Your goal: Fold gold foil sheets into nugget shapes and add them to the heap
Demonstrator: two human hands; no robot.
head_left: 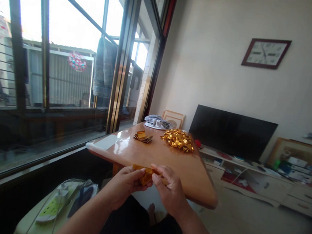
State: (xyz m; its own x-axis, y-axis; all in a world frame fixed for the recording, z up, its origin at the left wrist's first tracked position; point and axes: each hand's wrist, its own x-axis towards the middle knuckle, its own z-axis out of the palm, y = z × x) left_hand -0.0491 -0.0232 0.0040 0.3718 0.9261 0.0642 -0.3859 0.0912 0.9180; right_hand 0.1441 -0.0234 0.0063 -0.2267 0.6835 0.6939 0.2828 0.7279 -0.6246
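Observation:
Between my two hands, just in front of the table's near edge, is a sheet of gold foil paper (146,175), partly folded. My left hand (130,179) grips its left side between thumb and fingers. At the right side, my right hand (167,184) pinches the paper with thumb and forefinger. A shiny heap of folded gold foil pieces (178,139) lies farther back on the brown table (173,164). To its left sits a small stack of gold paper sheets (143,136), the top ones curling up.
Folded cloth (157,122) rests at the table's far end, and a white sheet (106,141) at its left corner. A pale green case (50,210) with cables stands low on my left. Beyond the table are a television (231,133) and a low cabinet (270,187).

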